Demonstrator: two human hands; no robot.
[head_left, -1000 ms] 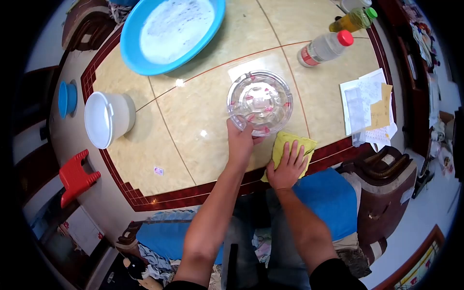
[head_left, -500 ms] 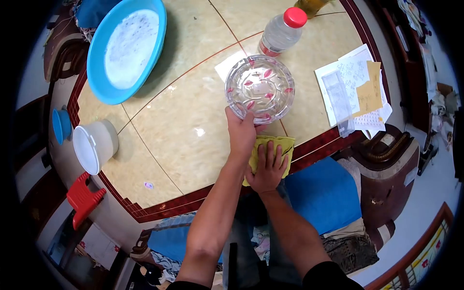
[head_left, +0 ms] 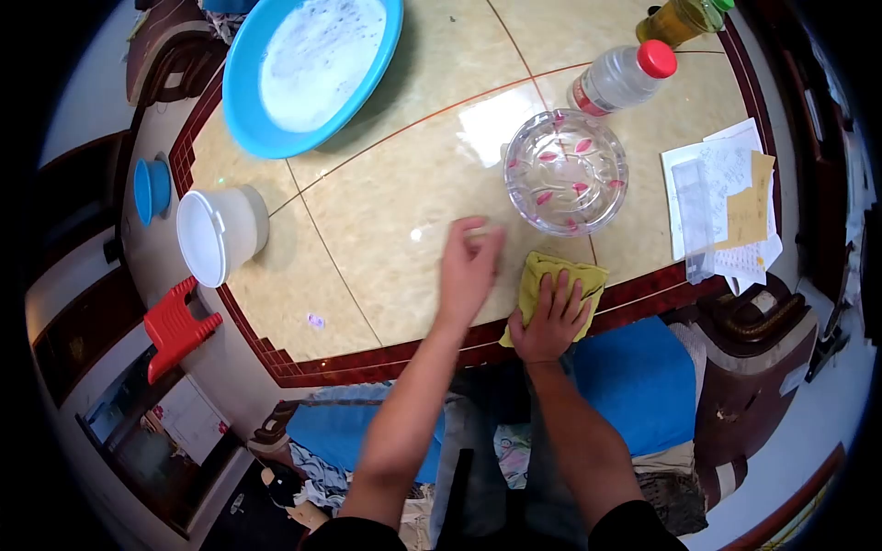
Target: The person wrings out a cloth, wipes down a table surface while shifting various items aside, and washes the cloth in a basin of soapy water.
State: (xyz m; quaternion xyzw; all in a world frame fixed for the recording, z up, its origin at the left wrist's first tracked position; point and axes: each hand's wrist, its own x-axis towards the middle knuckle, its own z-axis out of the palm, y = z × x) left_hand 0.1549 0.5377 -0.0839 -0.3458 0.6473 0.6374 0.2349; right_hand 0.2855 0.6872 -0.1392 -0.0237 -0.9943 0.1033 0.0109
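Observation:
A clear glass bowl with pink leaf-shaped marks sits on the tiled tabletop. My left hand is apart from it, to its lower left. Its fingers are loosely curled and blurred, with a gap by the thumb and nothing held. Flat on a folded yellow cloth at the table's near edge lies my right hand, fingers spread. Just behind the bowl stands a clear plastic bottle with a red cap.
A large blue basin of sudsy water stands at the back left, with a white bucket nearer. Papers and a clear plastic case lie right. A bottle of yellowish liquid is at the back. A red stool stands beyond the table.
My left hand has let go of the glass bowl's rim and drawn back toward me. The view has shifted, so the table things appear farther right. My right hand stays on the cloth.

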